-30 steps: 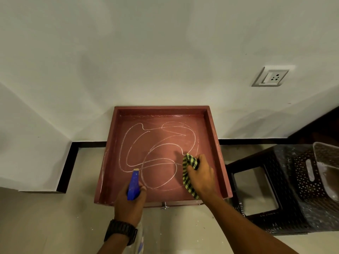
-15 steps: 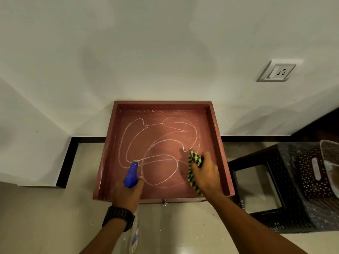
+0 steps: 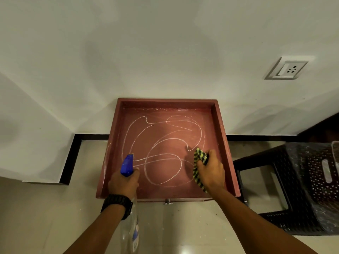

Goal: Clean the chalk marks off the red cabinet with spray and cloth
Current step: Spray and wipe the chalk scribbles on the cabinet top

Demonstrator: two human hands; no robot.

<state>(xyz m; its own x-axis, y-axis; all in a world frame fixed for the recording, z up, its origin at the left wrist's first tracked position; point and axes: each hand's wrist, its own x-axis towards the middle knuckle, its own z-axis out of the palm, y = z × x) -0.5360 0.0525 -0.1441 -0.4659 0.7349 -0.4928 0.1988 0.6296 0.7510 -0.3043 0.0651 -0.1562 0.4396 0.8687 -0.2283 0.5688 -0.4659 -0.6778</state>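
The red cabinet (image 3: pixel 222 136) stands against the white wall, its recessed top seen from above. White looping chalk marks (image 3: pixel 161 143) cover most of that top. My left hand (image 3: pixel 123 183) grips a clear spray bottle (image 3: pixel 131 228) with a blue nozzle (image 3: pixel 127 165), held at the near left edge and pointed over the top. My right hand (image 3: pixel 211 172) is bunched around a yellow-and-black checked cloth (image 3: pixel 199 167) at the near right, at the end of a chalk line. A black watch sits on my left wrist.
A dark perforated plastic stool (image 3: pixel 271 187) stands right of the cabinet, with a dark perforated basket (image 3: pixel 311 180) beside it. A wall socket (image 3: pixel 287 70) is up on the right. Beige tiled floor (image 3: pixel 45 208) lies to the left and near side.
The view has drifted slightly, so the cabinet sits a little higher and to the right in frame. Both hands keep their hold and have stayed in much the same place on the cabinet.
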